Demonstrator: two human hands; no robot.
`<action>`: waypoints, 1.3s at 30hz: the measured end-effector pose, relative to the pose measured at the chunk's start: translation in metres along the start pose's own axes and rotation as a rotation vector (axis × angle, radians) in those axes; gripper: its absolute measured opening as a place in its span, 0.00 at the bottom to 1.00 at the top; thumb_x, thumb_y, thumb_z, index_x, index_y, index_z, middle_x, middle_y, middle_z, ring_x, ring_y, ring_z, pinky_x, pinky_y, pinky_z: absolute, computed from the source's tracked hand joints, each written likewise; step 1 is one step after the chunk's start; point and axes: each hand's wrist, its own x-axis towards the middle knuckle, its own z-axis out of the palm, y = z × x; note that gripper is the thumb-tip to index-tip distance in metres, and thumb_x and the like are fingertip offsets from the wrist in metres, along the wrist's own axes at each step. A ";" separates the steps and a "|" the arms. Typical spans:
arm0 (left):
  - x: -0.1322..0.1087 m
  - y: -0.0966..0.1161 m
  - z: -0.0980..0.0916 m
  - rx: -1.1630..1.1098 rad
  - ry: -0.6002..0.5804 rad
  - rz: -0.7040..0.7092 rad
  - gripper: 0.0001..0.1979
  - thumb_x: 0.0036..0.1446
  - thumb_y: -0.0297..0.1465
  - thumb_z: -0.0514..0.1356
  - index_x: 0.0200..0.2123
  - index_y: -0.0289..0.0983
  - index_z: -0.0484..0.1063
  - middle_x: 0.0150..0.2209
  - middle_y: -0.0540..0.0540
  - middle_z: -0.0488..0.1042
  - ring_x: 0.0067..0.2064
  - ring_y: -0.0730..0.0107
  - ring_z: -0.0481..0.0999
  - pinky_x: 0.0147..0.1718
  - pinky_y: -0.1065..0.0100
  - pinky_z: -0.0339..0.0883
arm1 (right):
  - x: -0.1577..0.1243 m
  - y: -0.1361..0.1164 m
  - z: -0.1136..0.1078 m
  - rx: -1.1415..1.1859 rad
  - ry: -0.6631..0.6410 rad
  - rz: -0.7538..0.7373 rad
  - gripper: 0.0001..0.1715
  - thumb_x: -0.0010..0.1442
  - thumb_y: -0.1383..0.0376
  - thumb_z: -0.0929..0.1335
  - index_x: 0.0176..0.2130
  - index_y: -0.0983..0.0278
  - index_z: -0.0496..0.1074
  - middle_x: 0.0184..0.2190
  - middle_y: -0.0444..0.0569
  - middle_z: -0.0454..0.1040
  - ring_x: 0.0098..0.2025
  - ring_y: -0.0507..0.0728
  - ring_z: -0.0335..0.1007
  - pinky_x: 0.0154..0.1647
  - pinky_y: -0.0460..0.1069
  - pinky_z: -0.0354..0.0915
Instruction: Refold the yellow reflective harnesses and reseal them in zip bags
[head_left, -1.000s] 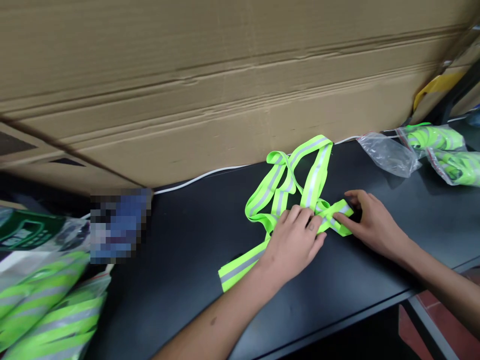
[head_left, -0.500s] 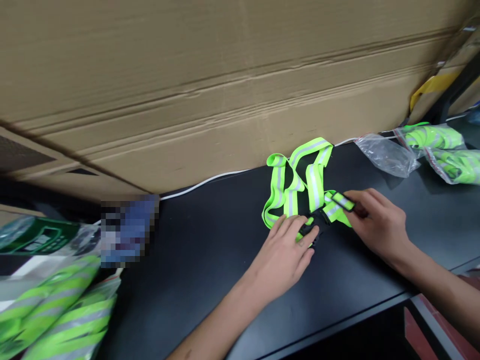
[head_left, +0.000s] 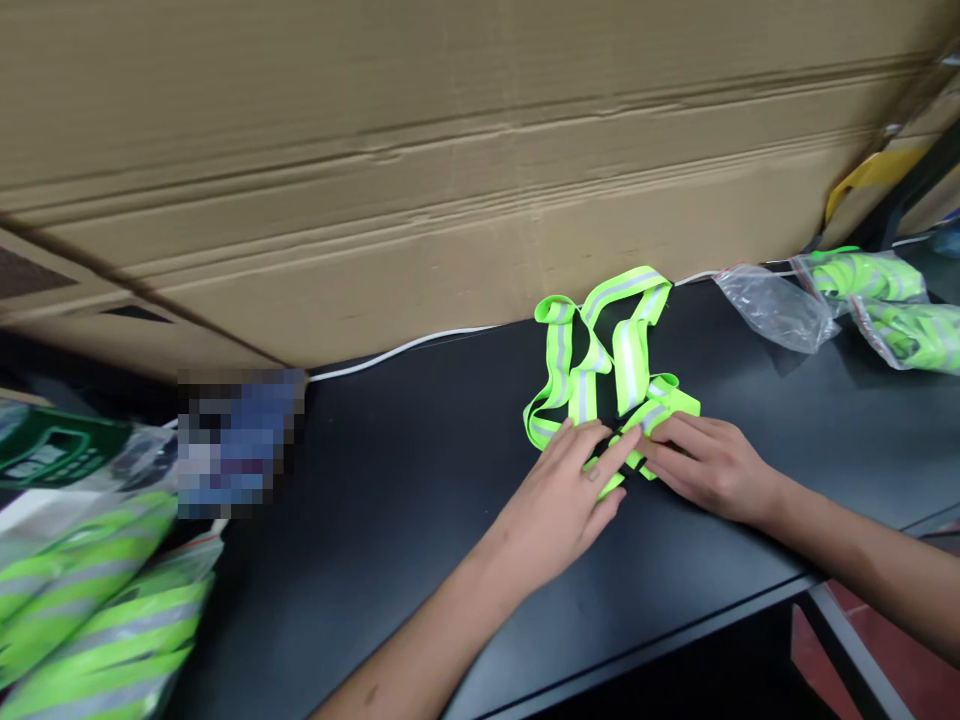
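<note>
A neon-green reflective harness (head_left: 631, 360) with a silver stripe lies in loose loops on the dark tabletop. My left hand (head_left: 566, 495) is closed over its near end, where black fittings show only in part between the fingers. Just to the right, my right hand (head_left: 709, 465) pinches a strap end folded across that same spot. The fingertips of both hands almost meet, and they hide much of the fittings beneath.
Behind the tabletop (head_left: 390, 500) stands a tall cardboard wall (head_left: 420, 250), with a white cable (head_left: 390, 355) along its foot. A clear plastic bag (head_left: 776, 310) and bagged green straps (head_left: 911, 330) lie at right. More bagged straps (head_left: 112, 640) sit at left.
My right hand has moved left and slightly down, bringing the strap end with its black slider over to my left hand. The left hand stays nearly in place on the harness.
</note>
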 end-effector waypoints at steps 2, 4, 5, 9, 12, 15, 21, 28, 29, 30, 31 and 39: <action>0.002 0.000 0.000 0.054 -0.017 0.027 0.24 0.67 0.29 0.57 0.64 0.35 0.60 0.56 0.35 0.69 0.61 0.51 0.71 0.64 0.42 0.62 | 0.002 0.001 -0.001 -0.042 0.026 0.008 0.10 0.67 0.69 0.66 0.45 0.63 0.78 0.31 0.47 0.75 0.32 0.53 0.70 0.34 0.49 0.69; 0.003 -0.001 0.000 0.070 -0.015 0.029 0.21 0.69 0.30 0.56 0.63 0.33 0.62 0.55 0.35 0.70 0.61 0.51 0.71 0.64 0.43 0.61 | 0.002 0.004 -0.001 -0.048 0.051 0.026 0.09 0.67 0.66 0.68 0.45 0.62 0.78 0.32 0.48 0.75 0.35 0.55 0.70 0.38 0.51 0.69; 0.003 -0.001 0.000 0.072 -0.015 0.028 0.20 0.69 0.30 0.55 0.62 0.32 0.63 0.55 0.35 0.70 0.61 0.50 0.70 0.64 0.43 0.61 | 0.001 0.006 -0.001 -0.037 0.046 0.029 0.10 0.67 0.62 0.69 0.46 0.62 0.78 0.35 0.50 0.75 0.38 0.57 0.70 0.41 0.52 0.69; 0.003 -0.001 0.000 0.055 0.012 0.028 0.19 0.69 0.32 0.55 0.60 0.32 0.67 0.55 0.35 0.72 0.62 0.50 0.70 0.64 0.43 0.62 | -0.008 0.015 -0.003 0.064 -0.072 -0.008 0.30 0.63 0.45 0.68 0.55 0.62 0.74 0.55 0.62 0.70 0.58 0.68 0.63 0.52 0.64 0.67; 0.003 0.001 0.001 0.008 0.059 0.005 0.18 0.69 0.38 0.56 0.55 0.32 0.71 0.53 0.36 0.73 0.59 0.51 0.72 0.64 0.43 0.62 | -0.013 0.022 -0.007 0.156 -0.162 -0.043 0.31 0.65 0.49 0.69 0.61 0.60 0.69 0.59 0.61 0.65 0.61 0.67 0.60 0.56 0.65 0.66; 0.006 0.003 0.003 -0.030 0.112 -0.025 0.16 0.69 0.38 0.57 0.51 0.33 0.74 0.51 0.37 0.74 0.57 0.53 0.74 0.64 0.45 0.62 | -0.010 0.025 -0.010 0.196 -0.147 -0.064 0.23 0.67 0.61 0.69 0.59 0.61 0.71 0.52 0.57 0.69 0.55 0.62 0.64 0.54 0.60 0.69; 0.009 0.006 0.007 -0.125 0.181 -0.058 0.13 0.66 0.28 0.58 0.52 0.32 0.72 0.52 0.38 0.74 0.56 0.58 0.75 0.64 0.48 0.64 | 0.001 0.025 -0.011 0.045 -0.011 -0.196 0.15 0.67 0.66 0.68 0.53 0.66 0.73 0.38 0.52 0.74 0.41 0.57 0.69 0.41 0.53 0.72; 0.011 0.007 0.007 -0.109 0.174 -0.017 0.10 0.66 0.32 0.60 0.47 0.33 0.73 0.49 0.37 0.75 0.54 0.56 0.76 0.60 0.50 0.69 | 0.011 0.038 -0.005 0.006 0.001 -0.377 0.11 0.70 0.71 0.62 0.44 0.66 0.73 0.36 0.50 0.75 0.38 0.55 0.70 0.38 0.51 0.70; 0.012 0.007 0.006 -0.102 0.163 -0.011 0.09 0.66 0.31 0.60 0.46 0.32 0.74 0.49 0.37 0.75 0.53 0.57 0.76 0.60 0.49 0.68 | 0.010 0.039 -0.003 0.055 0.006 -0.357 0.08 0.70 0.69 0.64 0.44 0.66 0.73 0.36 0.50 0.75 0.37 0.55 0.69 0.37 0.51 0.70; 0.012 0.008 0.005 -0.097 0.150 -0.007 0.08 0.67 0.31 0.59 0.45 0.33 0.74 0.49 0.38 0.74 0.53 0.57 0.76 0.61 0.49 0.68 | 0.010 0.040 -0.001 0.105 0.007 -0.334 0.07 0.69 0.67 0.66 0.45 0.66 0.73 0.36 0.50 0.74 0.37 0.55 0.68 0.37 0.51 0.70; 0.012 0.008 0.005 -0.093 0.135 -0.005 0.08 0.67 0.30 0.59 0.45 0.33 0.74 0.49 0.38 0.74 0.53 0.57 0.76 0.61 0.49 0.68 | 0.008 0.041 0.001 0.150 0.003 -0.308 0.09 0.68 0.65 0.68 0.46 0.67 0.73 0.36 0.51 0.74 0.38 0.56 0.69 0.38 0.51 0.70; 0.008 0.003 0.005 -0.102 0.047 -0.072 0.11 0.68 0.33 0.58 0.50 0.35 0.73 0.57 0.37 0.69 0.57 0.57 0.76 0.54 0.57 0.75 | -0.001 0.044 0.000 0.314 -0.132 -0.203 0.15 0.66 0.71 0.67 0.52 0.67 0.73 0.51 0.59 0.74 0.56 0.62 0.68 0.55 0.59 0.69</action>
